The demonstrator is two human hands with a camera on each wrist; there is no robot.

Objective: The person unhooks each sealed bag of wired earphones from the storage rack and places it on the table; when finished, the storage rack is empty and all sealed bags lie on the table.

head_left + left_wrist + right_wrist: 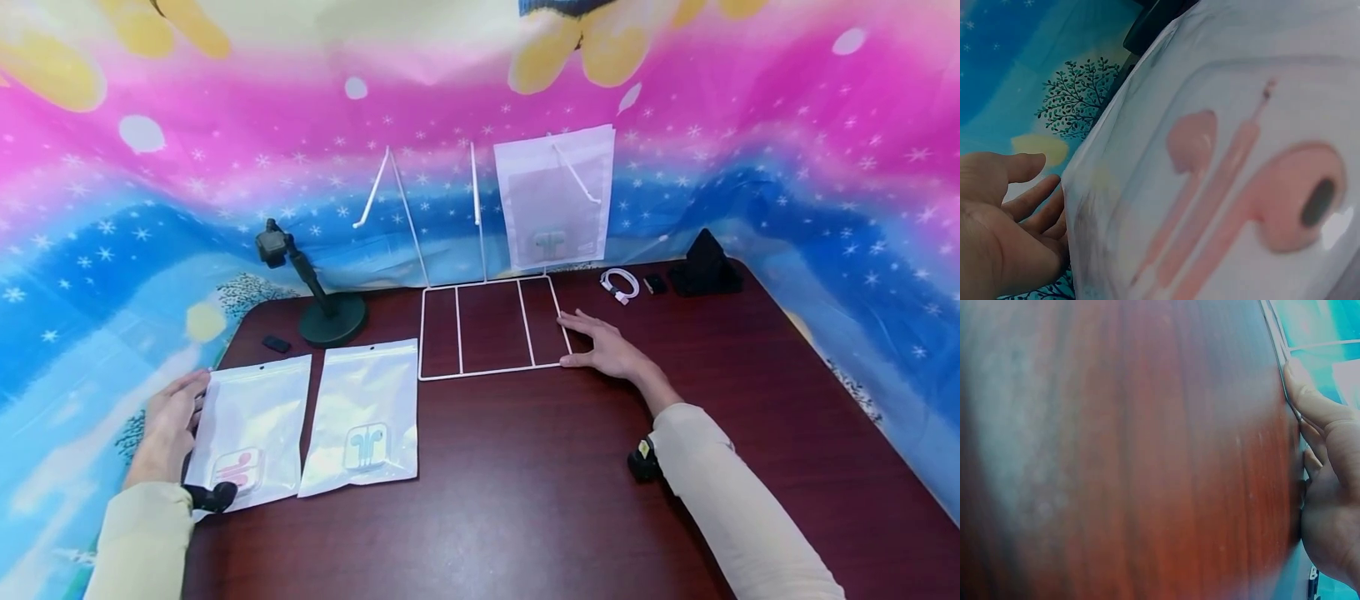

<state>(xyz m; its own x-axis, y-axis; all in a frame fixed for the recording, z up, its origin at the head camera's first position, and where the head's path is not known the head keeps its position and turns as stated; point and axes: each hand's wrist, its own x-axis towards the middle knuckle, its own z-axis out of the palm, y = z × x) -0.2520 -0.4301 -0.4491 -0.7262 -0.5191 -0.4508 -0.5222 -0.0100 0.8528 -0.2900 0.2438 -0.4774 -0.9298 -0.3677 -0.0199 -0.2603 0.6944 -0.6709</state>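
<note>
With the left hand (167, 425) laid flat and relaxed against the pink-earphone pouch (251, 429) at lower left, and the right hand (606, 346) flat on the wire rack (491, 337) base at centre, the unpinched glossy pouch could be slid off the table (540, 483) edge.

Pink earbuds (1254, 187), teal earbuds (367, 444), white rack (491, 333)

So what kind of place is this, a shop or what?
Probably a staged packing or display desk, not a shop: a dark table with a bright printed backdrop draped behind it, a wire rack with one bag hung, and two earphone bags lying flat.
</note>
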